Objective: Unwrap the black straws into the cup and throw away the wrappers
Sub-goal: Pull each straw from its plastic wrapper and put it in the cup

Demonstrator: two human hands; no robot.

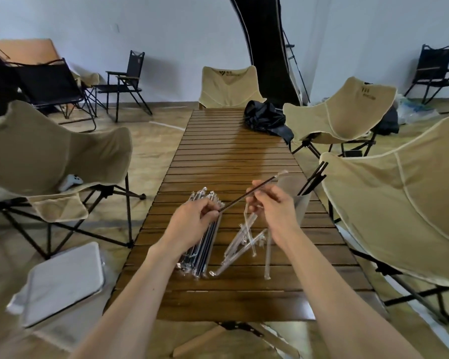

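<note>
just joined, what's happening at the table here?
A person is unwrapping black straws. The left hand pinches one end of a straw while the right hand holds it further along, its clear wrapper still on the far tip. Wrapped straws lie under the left hand, empty wrappers beside them. The cup already holds a few straws.

Two bare forearms reach in from the bottom edge, uncovered to the frame's limit, no sleeves showing. The left hand (192, 220) and right hand (275, 203) wear no gloves, rings or watch.
</note>
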